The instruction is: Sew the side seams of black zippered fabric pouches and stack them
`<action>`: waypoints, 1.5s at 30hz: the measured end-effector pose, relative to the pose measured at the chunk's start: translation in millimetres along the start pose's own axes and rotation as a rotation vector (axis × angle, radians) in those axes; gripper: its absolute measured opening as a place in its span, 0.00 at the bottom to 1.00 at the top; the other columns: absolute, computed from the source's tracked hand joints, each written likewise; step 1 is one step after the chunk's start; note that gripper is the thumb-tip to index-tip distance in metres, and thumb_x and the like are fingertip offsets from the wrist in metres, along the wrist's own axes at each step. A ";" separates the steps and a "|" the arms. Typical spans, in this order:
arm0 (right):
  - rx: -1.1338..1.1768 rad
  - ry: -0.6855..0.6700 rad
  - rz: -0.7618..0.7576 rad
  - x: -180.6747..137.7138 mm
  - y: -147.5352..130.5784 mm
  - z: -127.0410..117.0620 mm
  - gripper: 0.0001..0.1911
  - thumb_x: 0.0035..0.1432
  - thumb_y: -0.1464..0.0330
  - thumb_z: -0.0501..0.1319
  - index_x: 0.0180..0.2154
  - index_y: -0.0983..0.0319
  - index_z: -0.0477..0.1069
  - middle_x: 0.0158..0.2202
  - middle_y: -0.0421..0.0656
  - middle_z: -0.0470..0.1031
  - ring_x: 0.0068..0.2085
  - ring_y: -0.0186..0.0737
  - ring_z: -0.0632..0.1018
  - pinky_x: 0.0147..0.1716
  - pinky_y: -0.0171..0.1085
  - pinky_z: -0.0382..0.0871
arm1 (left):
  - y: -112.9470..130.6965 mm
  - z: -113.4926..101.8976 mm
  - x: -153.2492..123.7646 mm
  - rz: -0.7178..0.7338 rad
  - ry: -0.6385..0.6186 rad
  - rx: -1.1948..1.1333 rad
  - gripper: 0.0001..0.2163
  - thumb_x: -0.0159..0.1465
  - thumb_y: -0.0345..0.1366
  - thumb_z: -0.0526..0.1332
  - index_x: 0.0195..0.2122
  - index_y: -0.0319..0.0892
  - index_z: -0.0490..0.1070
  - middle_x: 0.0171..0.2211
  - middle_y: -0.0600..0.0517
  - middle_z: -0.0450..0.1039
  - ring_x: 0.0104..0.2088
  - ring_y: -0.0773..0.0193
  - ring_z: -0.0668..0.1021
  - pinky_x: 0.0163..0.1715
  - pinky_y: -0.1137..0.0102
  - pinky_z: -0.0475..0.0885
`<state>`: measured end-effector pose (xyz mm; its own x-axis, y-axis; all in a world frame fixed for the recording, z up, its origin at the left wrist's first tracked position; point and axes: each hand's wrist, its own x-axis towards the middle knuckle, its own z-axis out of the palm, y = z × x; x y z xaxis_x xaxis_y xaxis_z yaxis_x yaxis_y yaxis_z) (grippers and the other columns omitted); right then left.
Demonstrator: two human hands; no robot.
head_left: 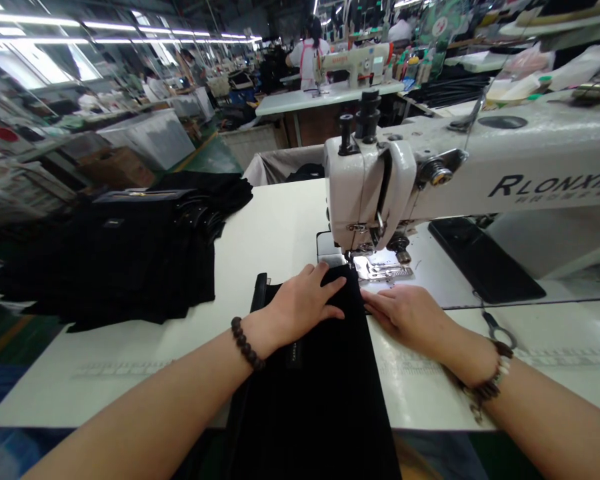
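A strip of black fabric (325, 387) runs from the table's front edge up to the presser foot (365, 257) of a white sewing machine (480, 170). My left hand (303, 303) lies flat on the fabric with fingers stretched out, just in front of the needle. My right hand (405, 313) rests flat on the white table (145, 360), fingertips touching the fabric's right edge. Both wrists wear bead bracelets.
A pile of black garments (125, 253) sits on the table's left. A black flat device (485, 257) lies under the machine arm, and small scissors (497, 327) lie to the right. Behind, another sewing machine (353, 63) and a person stand in the workshop.
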<state>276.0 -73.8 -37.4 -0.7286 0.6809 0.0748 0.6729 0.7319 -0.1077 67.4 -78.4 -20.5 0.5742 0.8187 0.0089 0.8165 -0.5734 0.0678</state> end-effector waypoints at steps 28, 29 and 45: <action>1.690 -0.227 0.474 -103.5 -106.1 16.2 0.21 0.51 0.53 0.58 0.21 0.63 0.61 0.18 0.35 0.59 0.20 0.28 0.59 0.21 0.30 0.51 | 76.4 -47.5 -137.9 -0.128 0.452 -0.461 0.13 0.62 0.27 0.50 0.44 0.47 0.67 0.44 0.53 0.70 0.42 0.64 0.74 0.43 0.71 0.73; 1.671 -0.242 0.504 -104.6 -107.3 14.1 0.21 0.50 0.53 0.58 0.20 0.63 0.59 0.17 0.35 0.59 0.19 0.27 0.58 0.19 0.30 0.49 | 77.2 -45.3 -139.1 -0.060 0.397 -0.441 0.14 0.61 0.26 0.50 0.46 0.46 0.67 0.44 0.52 0.70 0.43 0.64 0.74 0.45 0.69 0.72; 1.650 -0.286 0.485 -117.2 -109.8 1.4 0.08 0.48 0.70 0.58 0.21 0.63 0.60 0.18 0.33 0.56 0.21 0.28 0.56 0.20 0.31 0.47 | 107.5 -9.0 -120.5 0.310 0.160 -0.401 0.13 0.64 0.24 0.46 0.45 0.34 0.67 0.35 0.45 0.69 0.34 0.61 0.69 0.35 0.64 0.72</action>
<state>287.3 -234.0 -35.7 -0.6377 0.6521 -0.4100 0.1252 -0.4375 -0.8905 85.5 -238.3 -5.2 0.7428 0.6255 0.2386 0.5050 -0.7575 0.4138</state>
